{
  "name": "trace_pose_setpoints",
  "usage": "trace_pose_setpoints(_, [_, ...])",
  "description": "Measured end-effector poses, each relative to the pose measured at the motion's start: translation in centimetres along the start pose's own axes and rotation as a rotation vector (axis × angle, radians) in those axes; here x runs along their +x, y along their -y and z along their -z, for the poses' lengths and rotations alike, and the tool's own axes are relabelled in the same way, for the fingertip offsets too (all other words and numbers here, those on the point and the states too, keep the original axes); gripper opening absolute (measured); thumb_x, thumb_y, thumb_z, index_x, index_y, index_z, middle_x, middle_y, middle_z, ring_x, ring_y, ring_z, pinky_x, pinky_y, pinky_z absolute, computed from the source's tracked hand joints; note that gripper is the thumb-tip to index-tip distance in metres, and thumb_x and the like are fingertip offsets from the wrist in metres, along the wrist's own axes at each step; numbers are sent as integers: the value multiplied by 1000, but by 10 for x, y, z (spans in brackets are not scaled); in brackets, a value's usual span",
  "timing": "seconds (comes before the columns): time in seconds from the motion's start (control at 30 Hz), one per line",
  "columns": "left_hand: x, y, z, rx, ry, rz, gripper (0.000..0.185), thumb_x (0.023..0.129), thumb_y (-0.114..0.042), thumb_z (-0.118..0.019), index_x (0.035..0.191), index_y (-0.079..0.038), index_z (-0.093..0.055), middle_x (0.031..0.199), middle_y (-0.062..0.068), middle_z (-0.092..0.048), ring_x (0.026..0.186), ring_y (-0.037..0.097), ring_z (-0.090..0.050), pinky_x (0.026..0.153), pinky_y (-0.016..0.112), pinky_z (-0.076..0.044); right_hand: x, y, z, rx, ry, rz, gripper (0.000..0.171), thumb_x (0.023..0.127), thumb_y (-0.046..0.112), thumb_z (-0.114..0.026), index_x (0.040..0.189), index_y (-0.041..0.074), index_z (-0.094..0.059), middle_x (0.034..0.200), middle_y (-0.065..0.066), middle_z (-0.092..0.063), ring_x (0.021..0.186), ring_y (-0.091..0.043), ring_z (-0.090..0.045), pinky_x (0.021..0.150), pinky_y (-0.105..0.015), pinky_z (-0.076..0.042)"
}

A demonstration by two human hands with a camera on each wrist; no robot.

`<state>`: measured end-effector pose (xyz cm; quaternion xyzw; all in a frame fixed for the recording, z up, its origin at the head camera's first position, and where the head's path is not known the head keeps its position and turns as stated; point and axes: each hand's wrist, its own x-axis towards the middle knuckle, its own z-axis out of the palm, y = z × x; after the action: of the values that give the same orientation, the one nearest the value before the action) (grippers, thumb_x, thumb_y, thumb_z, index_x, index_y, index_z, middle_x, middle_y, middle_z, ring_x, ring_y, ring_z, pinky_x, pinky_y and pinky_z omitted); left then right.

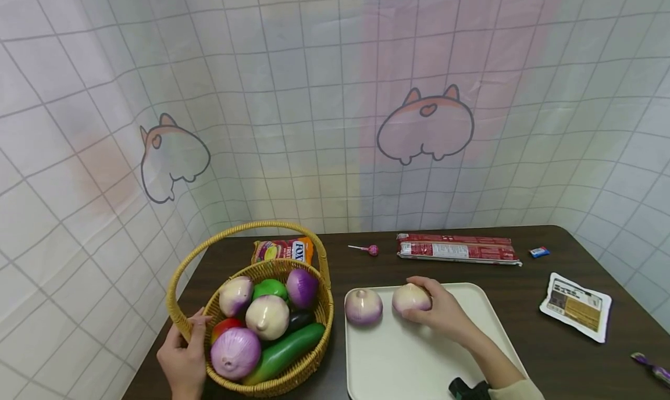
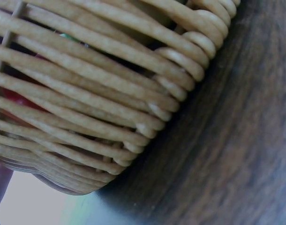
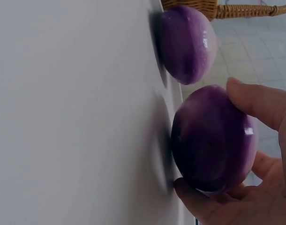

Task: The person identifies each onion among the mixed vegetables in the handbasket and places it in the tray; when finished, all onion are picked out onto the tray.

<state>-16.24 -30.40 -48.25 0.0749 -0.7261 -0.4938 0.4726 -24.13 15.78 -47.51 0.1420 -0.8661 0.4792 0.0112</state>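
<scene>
My right hand point(image 1: 442, 313) grips a white-and-purple onion point(image 1: 410, 298) at the far side of a cream tray point(image 1: 398, 365), thumb on one side and fingers on the other. In the right wrist view the purple underside of this onion hangs close over the tray. Left of it, a second onion point(image 1: 363, 307) rests in the tray's far left corner. My left hand point(image 1: 183, 356) holds the wicker basket point(image 1: 272, 385) at its left side, by the foot of the handle. In the basket lie several onions, a green pepper point(image 1: 270, 288), a dark eggplant point(image 1: 300, 320), a cucumber point(image 1: 285, 353) and something red, partly hidden.
Behind the basket lies a fruit candy bag point(image 1: 285, 250). A lollipop point(image 1: 373, 250), long red packages point(image 1: 455, 249) and a small blue wrapped sweet point(image 1: 539, 252) line the table's back. To the right are a white pouch point(image 1: 577, 307) and a purple-wrapped item point(image 1: 651, 368).
</scene>
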Motion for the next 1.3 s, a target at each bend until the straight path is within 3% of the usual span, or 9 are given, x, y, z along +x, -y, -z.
trace_pose_setpoints(0.37, [0, -2, -1, 13, -5, 0, 10, 90, -1, -67, 85, 6, -72, 88, 0, -75, 94, 2, -69, 76, 10, -47, -1, 3, -5, -31, 43, 43, 73, 71, 23, -87, 133, 6, -53, 133, -18, -54, 106, -26, -57, 88, -41, -46])
trace_pose_setpoints(0.6, [0, 0, -1, 22, -7, 2, 10, 90, -1, -67, 85, 6, -73, 88, 1, -75, 93, 1, -69, 75, 10, -47, -2, 3, -6, -25, 42, -2, 74, 71, 23, -87, 135, 9, -52, 130, -14, -59, 105, -24, -59, 88, -41, -46])
trace_pose_setpoints(1.03, [-2, 0, 1, 25, -6, 13, 9, 89, 0, -67, 85, 5, -73, 91, -1, -75, 93, 0, -68, 76, 10, -47, -3, 1, -8, 74, 50, -33, 75, 75, 17, -85, 138, 7, -47, 134, -19, -53, 106, -26, -59, 85, -32, -49])
trace_pose_setpoints(1.3, [-1, -3, 0, 28, -4, 3, 8, 89, -1, -68, 86, 4, -73, 91, 3, -76, 93, 0, -68, 76, 10, -46, -1, 2, -6, 96, 59, -29, 78, 77, 18, -84, 141, 5, -43, 137, -20, -51, 112, -29, -58, 87, -35, -49])
